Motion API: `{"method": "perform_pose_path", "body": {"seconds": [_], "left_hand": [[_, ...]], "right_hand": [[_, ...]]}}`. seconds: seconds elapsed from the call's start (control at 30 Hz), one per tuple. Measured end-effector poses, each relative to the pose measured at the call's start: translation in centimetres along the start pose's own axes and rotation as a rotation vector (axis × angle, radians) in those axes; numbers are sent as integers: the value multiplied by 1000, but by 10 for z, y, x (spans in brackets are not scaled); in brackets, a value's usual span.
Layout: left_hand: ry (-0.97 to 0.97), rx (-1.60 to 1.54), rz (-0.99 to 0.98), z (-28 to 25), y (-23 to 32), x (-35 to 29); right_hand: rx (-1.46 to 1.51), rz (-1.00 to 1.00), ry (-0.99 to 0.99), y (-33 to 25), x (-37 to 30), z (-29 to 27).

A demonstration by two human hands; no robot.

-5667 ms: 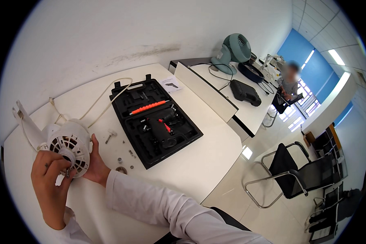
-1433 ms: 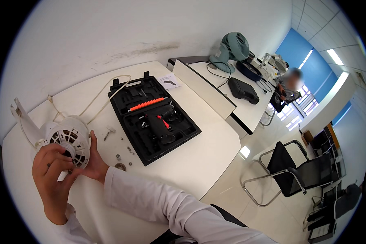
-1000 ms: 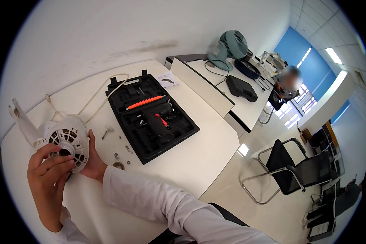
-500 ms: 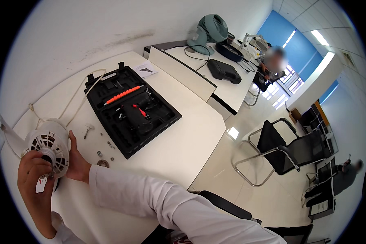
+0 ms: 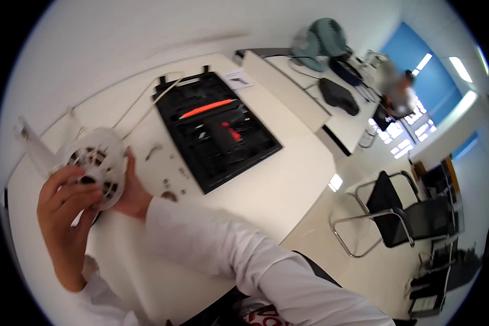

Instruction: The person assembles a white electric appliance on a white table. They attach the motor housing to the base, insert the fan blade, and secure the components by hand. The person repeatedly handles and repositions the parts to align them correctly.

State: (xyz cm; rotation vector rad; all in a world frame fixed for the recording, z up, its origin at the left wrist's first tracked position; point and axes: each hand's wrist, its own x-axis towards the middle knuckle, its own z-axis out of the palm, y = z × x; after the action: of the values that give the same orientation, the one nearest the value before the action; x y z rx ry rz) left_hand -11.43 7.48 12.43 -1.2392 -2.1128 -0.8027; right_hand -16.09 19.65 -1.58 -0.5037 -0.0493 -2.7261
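Note:
A white slotted fan motor housing (image 5: 114, 145) is held at the left of the table, its round vented face turned toward me. My left hand (image 5: 65, 209) has its fingers bent over the dark-tipped hub at the centre of that face. On the housing's right side my right hand (image 5: 131, 190) grips it, thumb pointing up along the edge. A pale cord (image 5: 141, 111) runs from behind the housing across the table. Small loose metal parts and a round metal piece (image 5: 169, 195) lie just right of my right hand. Motion blurs the fine detail.
An open black tool case (image 5: 201, 136) with an orange rod and a black-and-red tool lies right of the parts, beside a leaflet (image 5: 237, 79). Beyond are a second desk with a green fan (image 5: 323, 43), a black case (image 5: 338, 96), chairs (image 5: 388, 217) and people.
The view has shifted, so the table, case and hands appear farther right. Both hands stay on the housing; the left fingers now lie farther over the hub.

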Motion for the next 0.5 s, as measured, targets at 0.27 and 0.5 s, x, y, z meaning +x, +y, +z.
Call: {"method": "perform_pose_path", "body": {"seconds": [0.27,0.5], "left_hand": [[56,-83,7,6,-18,-9],[-51,-69,-10,-13,-12,-9]], "right_hand": [[-434,-126,-60,0,-9,-2],[-36,13,19,22,11,2]]}}
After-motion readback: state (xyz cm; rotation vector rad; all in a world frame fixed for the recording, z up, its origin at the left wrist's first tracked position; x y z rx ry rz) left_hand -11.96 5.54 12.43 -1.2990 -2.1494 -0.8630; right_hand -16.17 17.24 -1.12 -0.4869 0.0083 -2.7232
